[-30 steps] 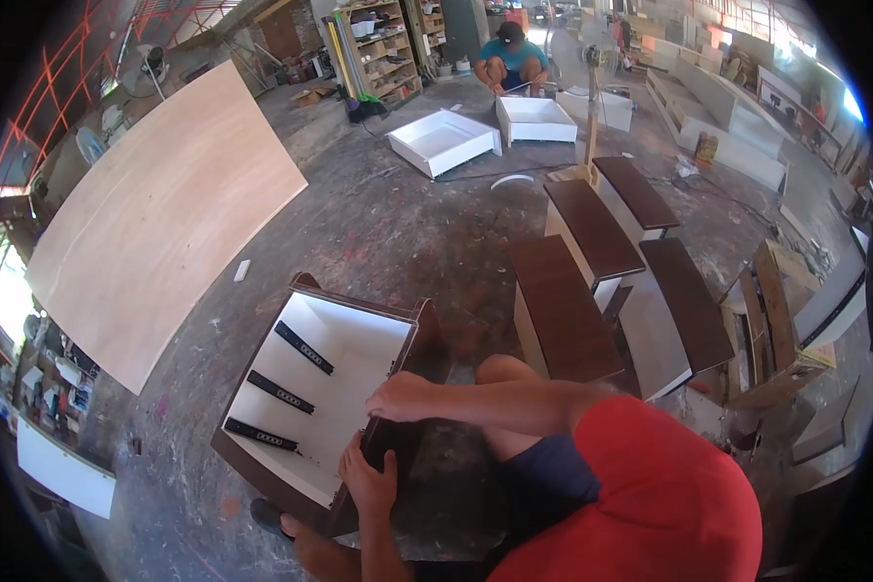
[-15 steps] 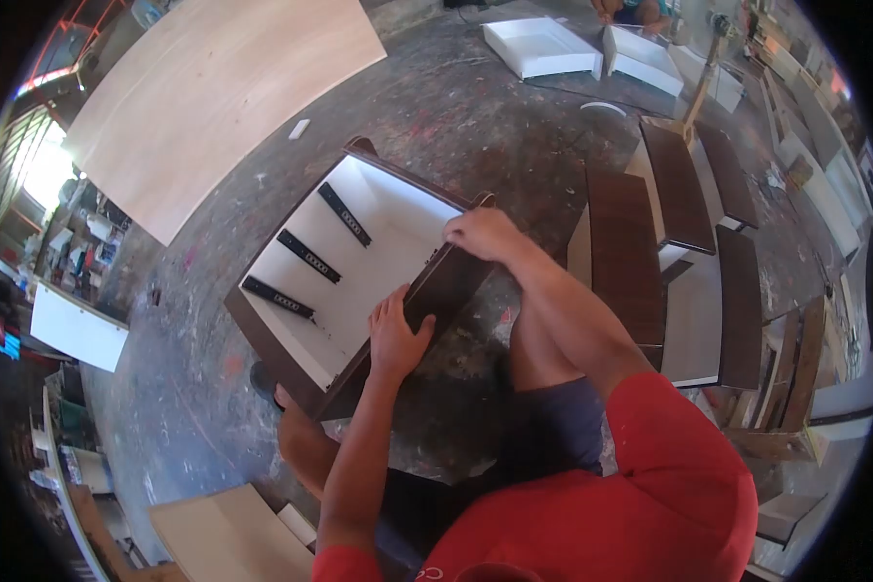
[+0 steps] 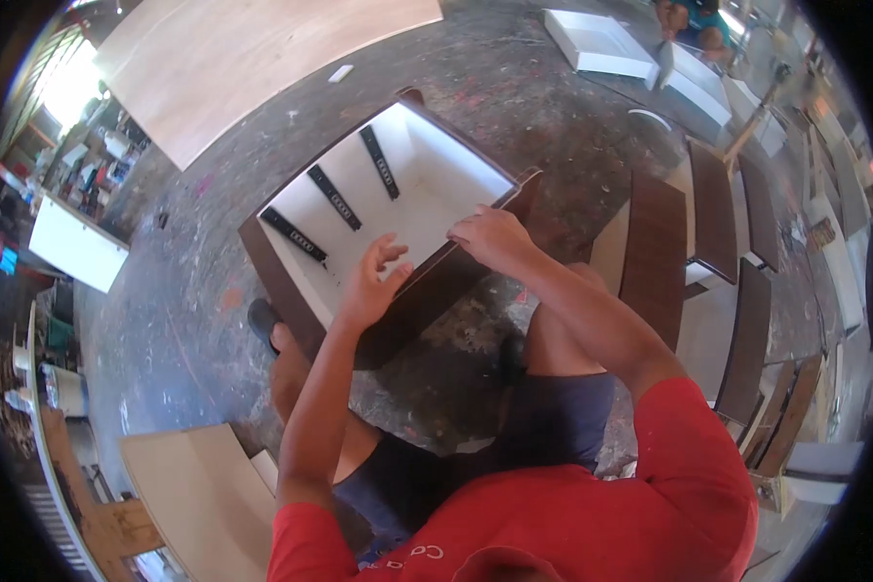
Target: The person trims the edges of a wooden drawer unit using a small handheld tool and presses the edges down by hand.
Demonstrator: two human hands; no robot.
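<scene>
A dark brown cabinet with a white interior lies on the floor before me, its open side facing up. Three black drawer slides are fixed to its far-left inner wall. My left hand hovers over the near rim with its fingers spread and nothing visible in them. Farther right along the same rim is my right hand, fingers bent and drawn together at the edge. Whatever its fingertips may pinch is too small or hidden to make out.
Brown-fronted drawers stand to my right. White drawers lie at the back, near another person crouching. A large plywood sheet is at the far left; a beige panel lies near my left side.
My left hand has come off the cabinet's near rim and its fingers have spread. The right hand stays at the rim. The whole view has shifted, with the cabinet now higher in it.
</scene>
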